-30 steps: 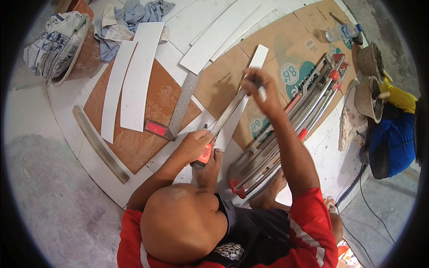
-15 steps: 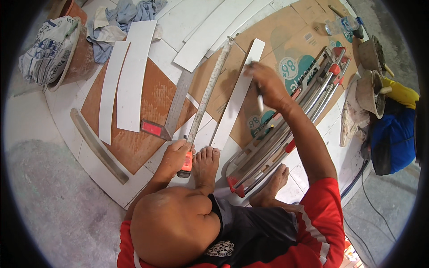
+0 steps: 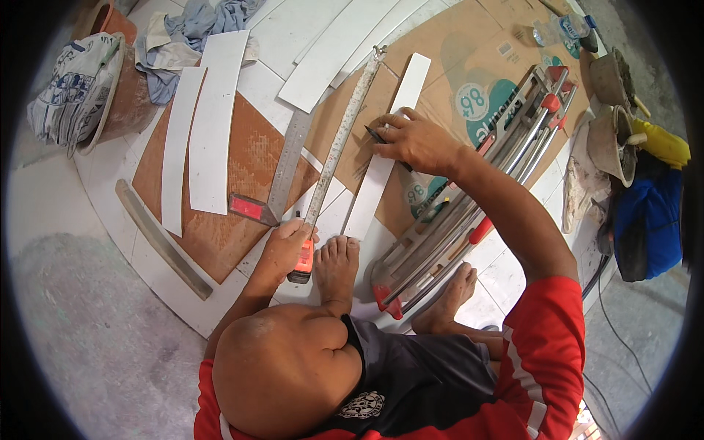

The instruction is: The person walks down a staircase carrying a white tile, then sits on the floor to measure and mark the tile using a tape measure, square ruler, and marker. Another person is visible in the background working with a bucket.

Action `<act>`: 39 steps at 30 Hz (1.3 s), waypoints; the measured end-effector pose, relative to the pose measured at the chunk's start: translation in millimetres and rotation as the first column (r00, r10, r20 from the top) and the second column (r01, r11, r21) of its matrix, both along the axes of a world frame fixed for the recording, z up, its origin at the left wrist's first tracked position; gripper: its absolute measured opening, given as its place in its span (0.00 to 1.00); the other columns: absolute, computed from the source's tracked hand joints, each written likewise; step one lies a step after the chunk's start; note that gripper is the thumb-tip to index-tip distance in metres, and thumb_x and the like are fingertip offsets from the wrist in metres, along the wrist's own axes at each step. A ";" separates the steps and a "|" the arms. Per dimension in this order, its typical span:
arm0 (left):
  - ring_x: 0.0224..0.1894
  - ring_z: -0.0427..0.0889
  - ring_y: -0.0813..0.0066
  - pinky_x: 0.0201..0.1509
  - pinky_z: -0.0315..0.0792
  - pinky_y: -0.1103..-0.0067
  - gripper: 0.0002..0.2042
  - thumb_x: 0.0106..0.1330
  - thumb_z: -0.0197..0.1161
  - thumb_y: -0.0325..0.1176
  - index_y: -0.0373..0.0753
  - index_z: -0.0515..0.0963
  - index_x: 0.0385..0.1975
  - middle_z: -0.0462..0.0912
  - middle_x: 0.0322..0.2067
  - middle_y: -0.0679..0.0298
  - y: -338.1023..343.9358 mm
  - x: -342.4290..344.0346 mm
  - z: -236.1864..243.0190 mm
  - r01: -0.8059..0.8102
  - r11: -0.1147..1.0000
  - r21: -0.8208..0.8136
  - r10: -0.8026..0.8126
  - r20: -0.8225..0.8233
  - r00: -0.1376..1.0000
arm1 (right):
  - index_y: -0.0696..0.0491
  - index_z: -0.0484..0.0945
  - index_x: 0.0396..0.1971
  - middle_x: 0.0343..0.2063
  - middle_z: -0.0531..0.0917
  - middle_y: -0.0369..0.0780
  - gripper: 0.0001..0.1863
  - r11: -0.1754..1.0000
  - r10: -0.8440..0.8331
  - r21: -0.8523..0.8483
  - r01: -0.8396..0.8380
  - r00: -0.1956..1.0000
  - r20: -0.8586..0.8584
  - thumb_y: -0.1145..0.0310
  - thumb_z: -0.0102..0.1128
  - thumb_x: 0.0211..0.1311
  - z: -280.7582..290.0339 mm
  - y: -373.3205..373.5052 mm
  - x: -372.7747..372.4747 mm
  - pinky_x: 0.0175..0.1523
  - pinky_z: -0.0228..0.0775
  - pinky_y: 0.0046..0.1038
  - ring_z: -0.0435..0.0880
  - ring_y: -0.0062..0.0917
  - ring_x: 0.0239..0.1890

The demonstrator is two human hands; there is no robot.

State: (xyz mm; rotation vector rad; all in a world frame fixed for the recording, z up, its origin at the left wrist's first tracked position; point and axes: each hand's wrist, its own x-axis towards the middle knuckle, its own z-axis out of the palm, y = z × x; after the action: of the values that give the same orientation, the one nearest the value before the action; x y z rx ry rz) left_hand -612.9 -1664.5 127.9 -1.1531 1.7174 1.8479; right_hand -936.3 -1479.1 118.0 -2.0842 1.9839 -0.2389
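Observation:
My left hand (image 3: 281, 251) is closed around an orange and black tape measure (image 3: 299, 274) beside my bare foot. Its long, pale blade (image 3: 342, 136) runs out away from me, roughly alongside a narrow white tile strip (image 3: 412, 79). A small dark tip pokes up by the left fingers; what it belongs to is unclear. Over the middle of the strip is my right hand (image 3: 427, 144), its fingers bent around a dark pen (image 3: 375, 135) whose tip points left toward the blade. A try square (image 3: 290, 158) with a red-marked handle lies left of the blade.
A manual tile cutter (image 3: 469, 209) lies on flattened cardboard (image 3: 484, 37) to the right. White tile pieces (image 3: 214, 139) rest on a brown tile (image 3: 246, 158) at left. Buckets (image 3: 132, 99), rags, a water bottle (image 3: 557, 33) and a blue bag (image 3: 649, 227) surround the work.
My right hand has come down and left onto the middle of the strip, and its pen now points toward the tape blade. The left hand keeps its hold on the tape measure.

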 end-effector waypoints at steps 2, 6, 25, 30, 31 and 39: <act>0.29 0.80 0.77 0.34 0.74 0.78 0.13 0.73 0.54 0.36 0.32 0.81 0.38 0.83 0.29 0.62 -2.3 0.0 2.2 -0.016 0.999 0.030 0.015 0.041 0.999 | 0.49 0.82 0.49 0.62 0.78 0.43 0.18 1.000 0.009 0.025 -0.009 1.000 0.005 0.74 0.61 0.58 3.7 -4.5 -5.6 0.70 0.62 0.46 0.72 0.39 0.68; 0.29 0.79 0.79 0.35 0.73 0.80 0.14 0.74 0.53 0.36 0.30 0.81 0.39 0.83 0.31 0.62 -5.0 -3.9 5.2 -0.033 0.996 0.083 0.025 0.100 0.995 | 0.45 0.83 0.48 0.60 0.79 0.39 0.17 0.999 -0.035 -0.024 0.033 0.992 -0.121 0.71 0.61 0.58 -2.2 -0.8 -34.1 0.69 0.65 0.48 0.72 0.37 0.68; 0.30 0.78 0.80 0.35 0.73 0.79 0.15 0.73 0.53 0.36 0.31 0.81 0.43 0.82 0.30 0.63 30.2 -53.3 -6.7 0.280 0.959 0.044 -0.283 0.058 0.957 | 0.52 0.78 0.58 0.33 0.79 0.35 0.22 0.327 -0.598 0.020 0.945 0.190 0.779 0.68 0.71 0.65 -24.1 30.8 -9.9 0.46 0.73 0.22 0.78 0.18 0.37; 0.30 0.78 0.79 0.36 0.73 0.78 0.14 0.74 0.53 0.36 0.31 0.80 0.42 0.83 0.30 0.63 29.0 -53.6 -4.1 0.322 0.946 0.037 -0.324 0.074 0.943 | 0.58 0.77 0.58 0.39 0.83 0.35 0.22 0.195 -0.668 0.050 0.979 0.096 0.738 0.71 0.70 0.65 -21.7 8.2 -4.6 0.46 0.73 0.23 0.78 0.17 0.39; 0.31 0.78 0.79 0.36 0.73 0.78 0.14 0.74 0.53 0.37 0.31 0.80 0.42 0.83 0.30 0.63 28.6 -49.8 -7.6 0.323 0.946 0.027 -0.324 0.078 0.943 | 0.59 0.78 0.58 0.38 0.83 0.35 0.22 0.173 -0.673 0.046 0.984 0.084 0.735 0.72 0.70 0.65 -22.0 4.4 -5.1 0.44 0.73 0.23 0.78 0.17 0.38; 0.30 0.79 0.79 0.34 0.73 0.78 0.14 0.75 0.52 0.37 0.32 0.79 0.42 0.83 0.31 0.62 34.6 -43.1 -14.7 0.332 0.941 0.061 -0.332 -0.008 0.943 | 0.61 0.79 0.51 0.34 0.82 0.35 0.18 0.017 -0.497 0.046 0.999 -0.031 0.867 0.76 0.69 0.63 -42.8 5.2 -24.1 0.38 0.71 0.20 0.78 0.15 0.34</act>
State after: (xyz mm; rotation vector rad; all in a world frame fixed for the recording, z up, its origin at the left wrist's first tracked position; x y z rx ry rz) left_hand -656.1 -1630.0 113.1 -0.7819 1.7175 1.6763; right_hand -960.4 -1474.0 75.2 -0.0905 2.3919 -1.9142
